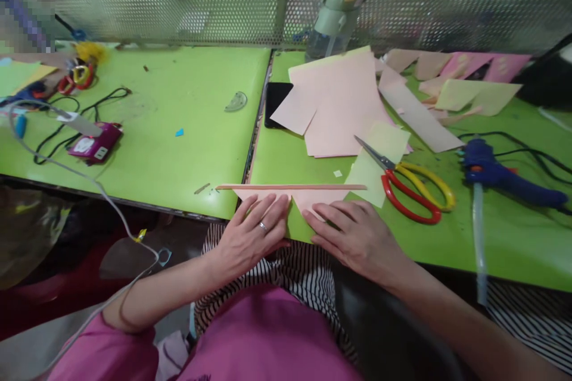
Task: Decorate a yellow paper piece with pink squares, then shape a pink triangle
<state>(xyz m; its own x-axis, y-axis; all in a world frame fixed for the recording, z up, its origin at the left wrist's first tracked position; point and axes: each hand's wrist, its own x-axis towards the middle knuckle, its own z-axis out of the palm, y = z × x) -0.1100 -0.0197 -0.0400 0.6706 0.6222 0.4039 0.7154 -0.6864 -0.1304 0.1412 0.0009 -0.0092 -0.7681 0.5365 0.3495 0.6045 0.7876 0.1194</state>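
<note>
Along the front of the green table lies a pink paper piece (328,195) with a thin brown stick (292,187) across its far edge. The paper hangs toward me in pointed flaps. My left hand (255,231) rests flat on the left flap, its fingers stretched out; a ring is on one finger. On the right flap lies my right hand (353,232), fingers extended and slightly bent. Both sets of fingertips press the paper just short of the stick. Scissors (400,181) with one red and one yellow handle lie partly open to the right of my right hand.
Pink paper sheets (342,104) partly cover a black phone (277,101). A blue glue gun (504,175) lies at right, its glue stick jutting over the edge. A bottle (333,21) stands by the mesh screen. At left are a purple power socket (96,143) and a white cable (105,190).
</note>
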